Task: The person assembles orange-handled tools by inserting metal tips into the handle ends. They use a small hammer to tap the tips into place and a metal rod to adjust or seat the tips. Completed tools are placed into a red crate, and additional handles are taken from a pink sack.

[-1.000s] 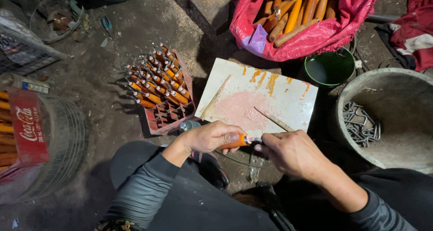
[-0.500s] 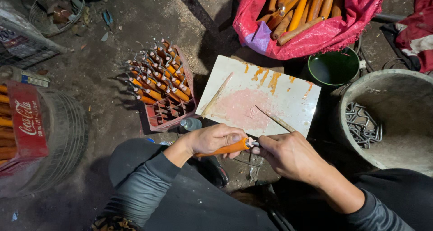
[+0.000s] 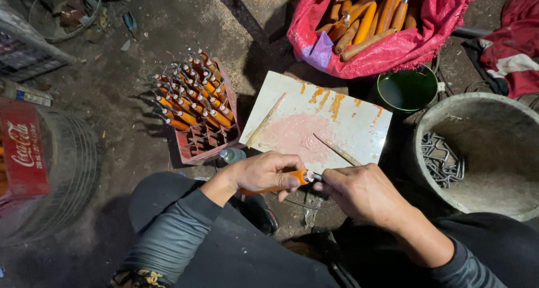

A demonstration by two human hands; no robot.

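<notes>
Both hands (image 3: 314,181) closed around orange handle (image 3: 281,186)

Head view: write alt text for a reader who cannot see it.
Seen from above, a left hand grips an orange wooden handle while the right hand works at its metal tip, over a stained white board. A red crate of finished handles stands left; a pink sack holds more.

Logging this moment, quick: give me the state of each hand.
Left hand: closed around an orange wooden handle.
Right hand: fingers pinched at the small metal piece on the handle's tip; whether it truly grips it cannot be told.
</notes>
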